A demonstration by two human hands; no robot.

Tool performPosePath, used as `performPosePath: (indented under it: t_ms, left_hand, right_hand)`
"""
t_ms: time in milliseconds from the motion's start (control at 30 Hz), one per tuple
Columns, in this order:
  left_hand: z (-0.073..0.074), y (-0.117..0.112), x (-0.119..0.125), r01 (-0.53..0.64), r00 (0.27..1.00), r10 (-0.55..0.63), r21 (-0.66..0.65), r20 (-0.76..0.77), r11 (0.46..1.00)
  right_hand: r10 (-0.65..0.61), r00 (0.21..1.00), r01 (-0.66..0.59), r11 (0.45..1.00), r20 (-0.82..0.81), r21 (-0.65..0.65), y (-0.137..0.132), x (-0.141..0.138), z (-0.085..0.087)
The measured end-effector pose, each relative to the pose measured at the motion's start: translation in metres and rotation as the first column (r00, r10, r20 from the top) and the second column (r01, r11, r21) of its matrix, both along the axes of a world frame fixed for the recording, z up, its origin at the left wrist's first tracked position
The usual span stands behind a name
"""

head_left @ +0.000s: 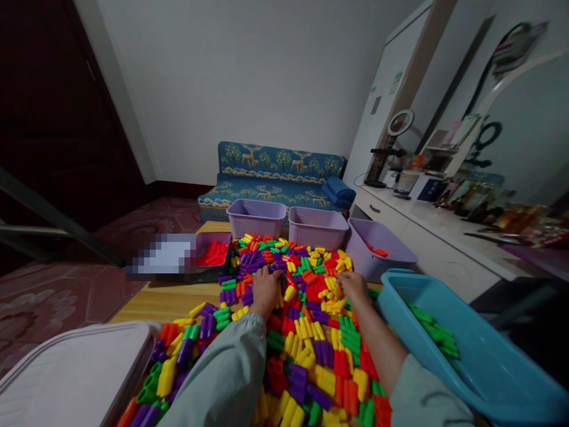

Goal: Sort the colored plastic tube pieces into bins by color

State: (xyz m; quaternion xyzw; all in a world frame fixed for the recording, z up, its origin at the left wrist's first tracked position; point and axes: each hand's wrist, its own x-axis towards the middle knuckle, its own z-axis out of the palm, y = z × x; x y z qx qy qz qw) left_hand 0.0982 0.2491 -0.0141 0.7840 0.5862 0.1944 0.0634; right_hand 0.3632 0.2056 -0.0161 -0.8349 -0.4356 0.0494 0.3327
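A big heap of plastic peg blocks (306, 332) in red, yellow, green, purple and orange covers the wooden table. My left hand (265, 289) rests palm down on the pile near purple pieces, its fingers curled into the blocks. My right hand (353, 286) lies on the pile among yellow and red pieces, fingers bent down into them. What either hand grips, if anything, is hidden by the backs of the hands. Both forearms reach forward over the heap, the left one in a grey sleeve.
Three lilac bins (256, 216) (317, 226) (380, 248) stand at the table's far edge, the right one with a few red pieces. A small box of red blocks (213, 254) sits left. A blue tub (448, 350) holds green blocks at right. A white lid (71, 373) lies near left.
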Motion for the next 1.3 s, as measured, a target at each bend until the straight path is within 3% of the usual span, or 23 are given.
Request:
performPosePath:
  t_ms: [133,300,433,567,700,900,1067,1200,1300]
  left_hand:
    - [-0.002,0.001,0.000,-0.006,1.000,0.006,-0.002,0.001,1.000]
    - [-0.005,0.001,0.001,-0.007,1.000,0.006,0.013,0.025,1.000]
    - [-0.006,0.001,0.001,-0.005,1.000,0.004,0.029,0.030,1.000]
    - [-0.004,0.000,0.000,-0.005,1.000,0.005,0.006,0.029,1.000]
    - [-0.004,-0.001,0.000,-0.007,0.999,0.007,0.000,0.034,1.000]
    - [-0.003,0.000,0.001,-0.011,0.999,0.011,-0.017,0.030,1.000]
    - [-0.003,0.002,0.000,0.003,0.996,-0.001,-0.019,0.092,1.000]
    - [0.009,-0.003,-0.005,0.017,0.982,-0.021,0.025,0.187,1.000]
    - [0.022,-0.019,-0.009,0.088,0.980,-0.096,0.054,0.172,0.995]
  right_hand:
    - [-0.021,0.990,0.025,0.999,0.140,-0.027,0.009,-0.007,0.010]
    - [0.064,0.917,-0.019,0.993,0.394,-0.118,0.042,0.002,0.022]
    - [0.097,0.918,-0.021,0.980,0.385,-0.197,0.062,0.007,0.022]
    - [0.050,0.940,0.055,0.954,0.339,-0.293,0.066,0.000,0.016]
    - [0.036,0.945,0.077,0.941,0.325,-0.329,0.054,-0.011,0.012]
    - [0.192,0.922,-0.103,0.958,0.336,-0.266,0.027,-0.015,0.023]
    - [0.314,0.931,-0.273,0.937,0.187,-0.217,0.012,-0.028,0.028]
    - [0.401,0.905,-0.375,0.909,0.139,-0.183,-0.007,-0.037,0.032]
    - [0.374,0.913,-0.341,0.918,0.161,-0.202,-0.026,-0.039,0.037]
